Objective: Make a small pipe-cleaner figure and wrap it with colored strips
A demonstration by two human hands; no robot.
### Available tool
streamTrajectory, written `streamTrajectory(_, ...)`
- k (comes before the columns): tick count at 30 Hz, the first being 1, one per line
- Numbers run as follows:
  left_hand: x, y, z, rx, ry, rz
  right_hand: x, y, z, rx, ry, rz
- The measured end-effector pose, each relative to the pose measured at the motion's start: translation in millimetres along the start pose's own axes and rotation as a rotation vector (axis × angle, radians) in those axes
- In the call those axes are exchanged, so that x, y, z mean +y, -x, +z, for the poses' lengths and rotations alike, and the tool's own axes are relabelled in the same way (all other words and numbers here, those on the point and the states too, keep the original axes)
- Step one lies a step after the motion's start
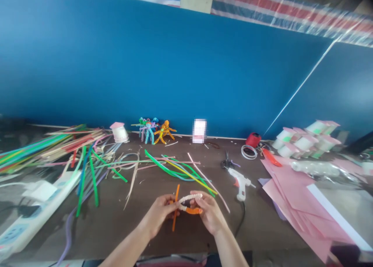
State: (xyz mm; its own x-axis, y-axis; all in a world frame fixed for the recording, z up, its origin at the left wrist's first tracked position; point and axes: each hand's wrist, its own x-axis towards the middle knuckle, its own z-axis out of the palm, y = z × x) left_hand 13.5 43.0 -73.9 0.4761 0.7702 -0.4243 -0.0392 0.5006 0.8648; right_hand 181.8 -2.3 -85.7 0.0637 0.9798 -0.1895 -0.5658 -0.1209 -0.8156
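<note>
1. head view, the hands: the left hand [159, 212] and the right hand [208, 212] are both closed around a curved chenille stem loop [189, 200], gripping it between fingers and thumbs, one at each end, just above the near middle of the workbench [116, 228].
2. the loop is cream along the far side and orange along the near side. a straight orange chenille stem [175, 208] runs past the left hand and dips toward the bench; i cannot tell if it is joined to the loop.
3. nearest the hands, loose green and yellow chenille stems [182, 171] lie on the far side, with a hot glue gun [240, 183] and scissors [227, 162] to the right.
4. further right lie pink paper sheets [294, 205], with white spools with pink tops [305, 140] beyond them, and a red roll [253, 140] stands near a white tape ring [249, 152].
5. on the left lie a bundle of multicoloured stems [43, 148] and a white power strip [29, 216].
6. at the far edge, chenille stem figures [154, 131] stand before a blue wall [163, 65].
</note>
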Motion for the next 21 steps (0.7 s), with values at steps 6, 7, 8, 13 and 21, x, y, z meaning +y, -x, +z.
streamTrajectory(6, 13.5, 5.2, -10.3, 0.342, -0.446, 0.526, 7.3, -2.2, -0.1, 0.073, 0.013, 0.009)
streamTrajectory(7, 15.7, 7.4, -9.0, 0.353, -0.517, 0.631, 8.3, -3.2, 0.2, 0.071, 0.013, 0.010)
streamTrajectory(8, 16.9, 9.6, -6.3, 0.290, -0.576, 0.686, 9.0, -4.2, 0.6, 0.062, 0.012, 0.009)
streamTrajectory(13, 9.1, 8.7, 12.7, -0.016, -0.743, 0.776, 6.8, -6.4, 3.5, 0.004, -0.024, 0.002)
streamTrajectory(21, 7.2, -18.2, 1.0, 0.192, -0.280, 0.604, 1.2, -2.0, 2.5, 0.046, -0.106, 0.007)
